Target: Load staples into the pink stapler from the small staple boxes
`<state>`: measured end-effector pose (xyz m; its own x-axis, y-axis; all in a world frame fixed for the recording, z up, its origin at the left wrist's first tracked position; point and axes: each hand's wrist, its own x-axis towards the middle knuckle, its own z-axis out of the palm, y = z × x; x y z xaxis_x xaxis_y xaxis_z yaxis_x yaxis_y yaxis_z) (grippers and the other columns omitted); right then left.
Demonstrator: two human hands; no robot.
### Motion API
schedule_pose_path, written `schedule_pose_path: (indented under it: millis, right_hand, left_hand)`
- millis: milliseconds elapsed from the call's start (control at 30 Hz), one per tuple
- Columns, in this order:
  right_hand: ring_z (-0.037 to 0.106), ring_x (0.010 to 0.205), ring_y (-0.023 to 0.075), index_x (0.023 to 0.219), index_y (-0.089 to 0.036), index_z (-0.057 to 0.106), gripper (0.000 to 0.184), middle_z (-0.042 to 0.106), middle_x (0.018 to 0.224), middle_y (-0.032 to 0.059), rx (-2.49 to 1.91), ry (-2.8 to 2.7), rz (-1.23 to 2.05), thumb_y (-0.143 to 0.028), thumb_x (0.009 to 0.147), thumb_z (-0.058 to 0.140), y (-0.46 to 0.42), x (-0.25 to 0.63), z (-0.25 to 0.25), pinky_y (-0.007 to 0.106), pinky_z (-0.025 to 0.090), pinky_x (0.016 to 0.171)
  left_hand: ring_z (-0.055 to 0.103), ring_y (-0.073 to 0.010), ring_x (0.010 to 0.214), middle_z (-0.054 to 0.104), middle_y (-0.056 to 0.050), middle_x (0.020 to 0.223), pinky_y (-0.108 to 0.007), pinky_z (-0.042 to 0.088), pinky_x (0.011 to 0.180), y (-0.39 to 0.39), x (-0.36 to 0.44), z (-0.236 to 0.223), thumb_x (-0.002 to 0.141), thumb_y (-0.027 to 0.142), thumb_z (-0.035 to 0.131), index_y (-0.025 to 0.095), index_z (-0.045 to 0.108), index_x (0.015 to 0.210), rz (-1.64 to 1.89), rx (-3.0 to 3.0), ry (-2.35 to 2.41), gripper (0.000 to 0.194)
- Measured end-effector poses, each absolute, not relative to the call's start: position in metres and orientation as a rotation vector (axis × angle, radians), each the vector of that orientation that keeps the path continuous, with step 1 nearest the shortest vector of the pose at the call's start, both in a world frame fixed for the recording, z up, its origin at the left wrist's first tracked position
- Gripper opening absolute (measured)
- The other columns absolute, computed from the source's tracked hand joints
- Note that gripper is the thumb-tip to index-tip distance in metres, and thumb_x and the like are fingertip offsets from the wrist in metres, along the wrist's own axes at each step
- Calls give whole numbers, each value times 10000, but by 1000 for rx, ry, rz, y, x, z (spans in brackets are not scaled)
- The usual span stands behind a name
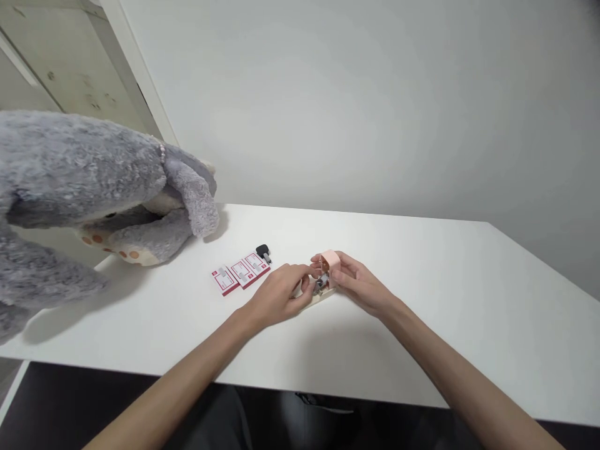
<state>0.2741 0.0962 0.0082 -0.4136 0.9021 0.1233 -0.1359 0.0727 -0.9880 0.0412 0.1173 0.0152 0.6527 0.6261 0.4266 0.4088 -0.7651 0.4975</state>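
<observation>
A small stapler with a pink cover [332,259] and a cream base [319,299] lies on the white table between my hands. Its cover is raised, so the metal parts [322,281] inside show. My right hand [359,282] is closed around the pink cover from the right. From the left, my left hand [284,290] bends its thumb and index finger together at the metal parts. Whether a small piece sits between those fingertips is hidden.
Three red and white staple boxes [242,273] stand in a row on the table [445,300], grey strips of staples on top. Behind them is a black object with a silver tip [263,251]. A large grey plush toy [89,169] covers the left side. A white wall [328,112] rises behind.
</observation>
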Motion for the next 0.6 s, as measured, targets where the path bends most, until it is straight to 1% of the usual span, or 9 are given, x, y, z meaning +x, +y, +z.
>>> schedule_pose_path:
  millis: [133,267,467,600]
  right_hand:
    - [680,1163,302,1297,-279,669,545,701,1304,129,-828,-1479,1481,-654,909,746,97,275,7,485,555,990]
    - [680,1153,296,1296,-287,676,529,695,1307,124,-826,-1469,1496,-653,919,735,97,275,8,484,560,987]
    - [685,1139,280,1290,-285,688,475,689,1335,120,-775,-1452,1534,-601,939,742,97,275,9,462,556,977]
    - [682,1160,294,1317,-277,677,541,697,1333,130,-800,-1452,1537,-625,911,762,97,275,8,465,559,976]
  left_hand:
    - [636,-188,799,699,-48,920,-333,487,769,120,40,13,1000,173,477,213,661,1107,839,2688,754,216]
    - [642,-197,860,690,-59,974,-341,498,800,122,40,10,979,120,459,222,661,1125,814,2794,715,269]
    - [630,-191,835,673,-51,940,-331,484,768,120,42,11,975,115,458,211,638,1045,858,2804,709,215]
    - [627,-190,826,669,-50,927,-325,480,752,120,42,12,958,119,470,214,622,997,843,2795,729,184]
